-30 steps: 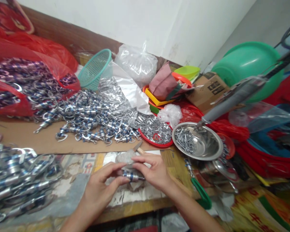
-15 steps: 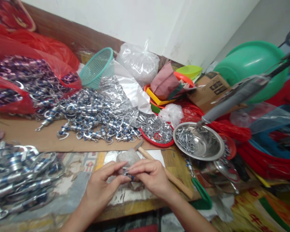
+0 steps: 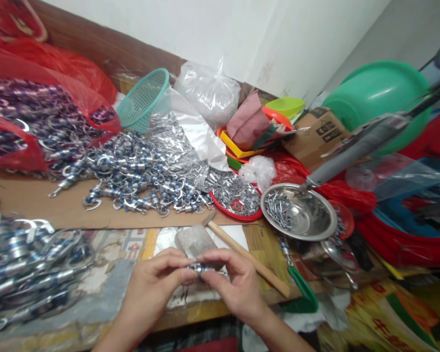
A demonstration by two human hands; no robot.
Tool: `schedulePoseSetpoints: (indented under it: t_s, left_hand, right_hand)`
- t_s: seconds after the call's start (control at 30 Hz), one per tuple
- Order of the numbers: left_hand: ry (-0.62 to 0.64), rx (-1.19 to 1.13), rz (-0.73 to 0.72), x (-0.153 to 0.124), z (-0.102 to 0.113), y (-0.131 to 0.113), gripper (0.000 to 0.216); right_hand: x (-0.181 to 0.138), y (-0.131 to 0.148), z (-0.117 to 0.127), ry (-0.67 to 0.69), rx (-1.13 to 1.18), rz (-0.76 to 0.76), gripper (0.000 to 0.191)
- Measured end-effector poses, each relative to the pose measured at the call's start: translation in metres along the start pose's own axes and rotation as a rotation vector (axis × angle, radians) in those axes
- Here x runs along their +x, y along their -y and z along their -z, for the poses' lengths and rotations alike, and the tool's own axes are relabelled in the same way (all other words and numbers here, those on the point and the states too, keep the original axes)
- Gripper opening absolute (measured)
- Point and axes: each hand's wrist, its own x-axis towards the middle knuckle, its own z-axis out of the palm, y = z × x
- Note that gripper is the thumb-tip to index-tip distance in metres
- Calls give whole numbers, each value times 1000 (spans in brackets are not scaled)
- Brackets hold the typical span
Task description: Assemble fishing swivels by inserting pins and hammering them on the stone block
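Observation:
Both my hands meet at the near edge of the table, pinching one small silver-and-blue metal clip [image 3: 201, 268] between their fingertips. My left hand [image 3: 152, 288] grips its left end and my right hand [image 3: 232, 281] grips its right end, fingers curled. Just beyond the clip lies a grey stone block [image 3: 193, 239] and a hammer with a wooden handle [image 3: 245, 256]. A heap of the same clips [image 3: 139, 176] spreads over brown cardboard behind, and another heap [image 3: 25, 266] lies at my left.
A red plate of small metal pieces [image 3: 238, 198] and a steel bowl of screws [image 3: 297, 212] stand right of centre. A teal basket [image 3: 143, 100], red bags of clips [image 3: 33, 117], a clear bag [image 3: 210, 93], a cardboard box [image 3: 317, 134] and a green basin [image 3: 379, 95] crowd the back.
My hands have drawn slightly nearer to me with the clip and turned it between the fingertips. The hammer handle, covered a second ago by my right hand, now shows.

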Motion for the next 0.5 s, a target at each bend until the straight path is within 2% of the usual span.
schedulePoseSetpoints:
  t_s: [0.13,0.23,0.37,0.5]
  left_hand:
    - [-58,-52,48,-4,2,-6,3]
    - [-33,7,42,-5,5,-10,2]
    - [52,158,-131,-5,10,-14,7]
    - [56,241,-244,-5,12,-17,11]
  right_hand:
    - [-7,-1,7,59,-266,432,39]
    - [-7,-2,14,133,-437,634,40]
    - [-3,2,20,247,-508,714,36]
    - [-2,3,17,211,-487,655,38]
